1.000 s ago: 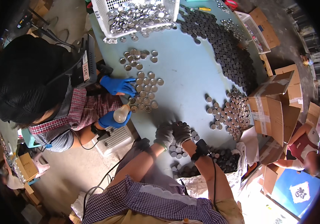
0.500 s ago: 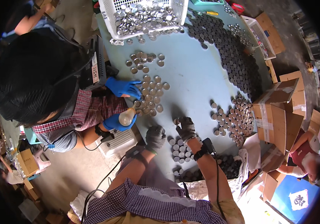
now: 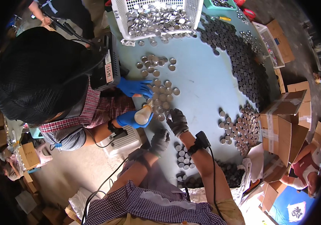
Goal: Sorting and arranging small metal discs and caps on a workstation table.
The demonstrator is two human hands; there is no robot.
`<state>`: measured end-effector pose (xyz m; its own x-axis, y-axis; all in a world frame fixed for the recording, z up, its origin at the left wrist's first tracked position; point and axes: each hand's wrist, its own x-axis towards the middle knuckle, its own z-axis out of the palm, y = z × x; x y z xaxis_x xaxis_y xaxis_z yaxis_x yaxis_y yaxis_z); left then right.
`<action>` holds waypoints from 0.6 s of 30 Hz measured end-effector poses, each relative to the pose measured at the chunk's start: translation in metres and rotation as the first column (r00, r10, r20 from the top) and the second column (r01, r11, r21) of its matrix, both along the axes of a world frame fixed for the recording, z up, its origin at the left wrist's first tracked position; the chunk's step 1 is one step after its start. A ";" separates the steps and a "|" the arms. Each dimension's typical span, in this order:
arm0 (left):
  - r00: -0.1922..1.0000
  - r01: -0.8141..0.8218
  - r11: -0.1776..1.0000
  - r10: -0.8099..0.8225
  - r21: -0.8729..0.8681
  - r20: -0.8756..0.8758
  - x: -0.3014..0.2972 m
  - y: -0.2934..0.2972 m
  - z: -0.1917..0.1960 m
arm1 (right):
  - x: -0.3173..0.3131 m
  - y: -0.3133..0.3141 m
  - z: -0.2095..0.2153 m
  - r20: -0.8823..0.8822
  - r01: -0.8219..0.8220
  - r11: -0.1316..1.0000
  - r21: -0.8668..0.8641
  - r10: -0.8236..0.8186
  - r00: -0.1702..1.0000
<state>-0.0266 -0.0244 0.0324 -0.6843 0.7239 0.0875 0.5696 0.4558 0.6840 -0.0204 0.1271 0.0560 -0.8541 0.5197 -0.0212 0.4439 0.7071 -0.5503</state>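
Note:
My right hand (image 3: 177, 122), in a dark grey glove, reaches to the near edge of a group of round metal caps (image 3: 162, 98); its thumb and fingers close at one small cap there, partly hidden. Closer to me, my left hand (image 3: 160, 141), in a matching glove, is curled shut; what it holds, if anything, is hidden. Below my right wrist lies a cluster of grey discs (image 3: 181, 156). Across the caps, a co-worker's blue-gloved hand (image 3: 135, 87) touches them, and their other gloved hand holds a translucent squeeze bottle (image 3: 142, 116).
A white plastic basket (image 3: 120, 23) heaped with metal caps stands at the far side of the pale blue table (image 3: 201, 86). Dark discs (image 3: 244, 67) cover the right side, with brownish discs (image 3: 243, 127) nearer. Open cardboard boxes (image 3: 280, 131) stand at the right edge. Cables trail from both my wrists.
My right hand has moved left and slightly farther away, from above the grey discs to the metal caps. My left hand stays curled. The whole view has shifted slightly.

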 end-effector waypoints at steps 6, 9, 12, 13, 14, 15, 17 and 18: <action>0.996 -0.077 0.994 0.080 0.080 -0.034 -0.013 0.016 0.005 | 0.016 0.017 -0.020 0.112 -0.047 0.975 0.217 0.023 0.993; 0.977 -0.154 0.982 0.168 0.110 -0.130 -0.023 0.024 -0.002 | 0.038 0.017 -0.018 0.078 -0.022 0.977 0.212 0.006 0.997; 0.963 -0.231 0.969 0.241 0.089 -0.121 -0.024 0.040 -0.005 | 0.071 0.026 -0.015 0.096 0.042 0.972 0.232 -0.066 0.993; 0.955 -0.234 0.971 0.240 0.058 -0.173 -0.026 0.046 -0.005 | 0.083 0.029 -0.015 0.121 0.061 0.971 0.231 -0.091 0.988; 0.937 -0.256 0.967 0.253 0.017 -0.239 -0.031 0.042 -0.009 | 0.084 0.026 -0.013 0.137 0.064 0.974 0.217 -0.095 0.986; 0.915 -0.249 0.968 0.245 0.032 -0.320 -0.038 0.038 -0.012 | 0.084 0.023 -0.012 0.138 0.076 0.981 0.179 -0.101 0.985; 0.897 -0.302 0.953 0.270 -0.039 -0.349 -0.045 0.030 -0.017 | 0.080 0.016 -0.011 0.138 0.064 0.989 0.136 -0.083 0.987; 0.901 -0.312 0.946 0.265 -0.088 -0.343 -0.040 0.041 -0.018 | 0.092 0.021 -0.010 0.166 0.092 0.988 0.128 -0.112 0.980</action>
<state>-0.0669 0.0161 0.0147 -0.8162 0.5197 0.2525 0.5769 0.7096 0.4045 0.0719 0.1482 0.0456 -0.7853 0.6116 -0.0960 0.5978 0.7089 -0.3742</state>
